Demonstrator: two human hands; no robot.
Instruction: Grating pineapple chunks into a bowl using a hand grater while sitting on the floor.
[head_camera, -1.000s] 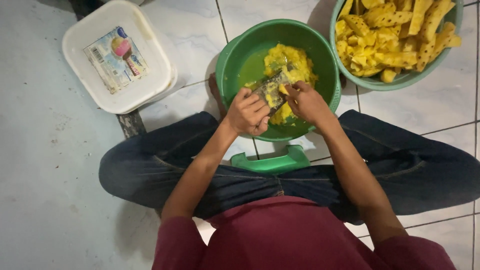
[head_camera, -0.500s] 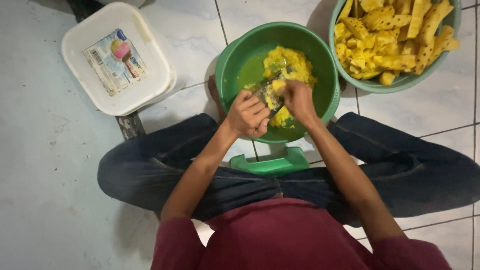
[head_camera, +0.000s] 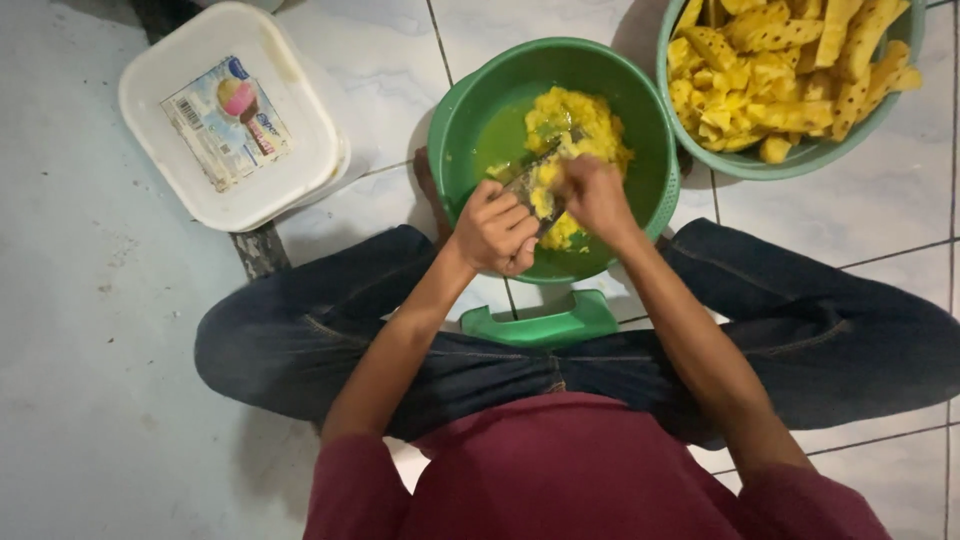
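A green plastic basin (head_camera: 490, 100) sits on the tiled floor in front of my crossed legs, holding a heap of yellow grated pulp (head_camera: 585, 125). My left hand (head_camera: 497, 230) grips the lower end of a metal grater (head_camera: 530, 172) that leans into the basin. My right hand (head_camera: 592, 195) is closed on a yellow fruit piece, mostly hidden under my fingers, pressed against the grater face.
A second green bowl (head_camera: 800, 155) at the top right is full of yellow fruit strips (head_camera: 780, 60). A white lidded tub with a picture label (head_camera: 235, 115) stands at the upper left. A green plastic handle piece (head_camera: 545, 325) lies between my knees.
My right hand has slid the fruit piece up and left along the grater, away from my body. My left hand has stayed in place on the grater.
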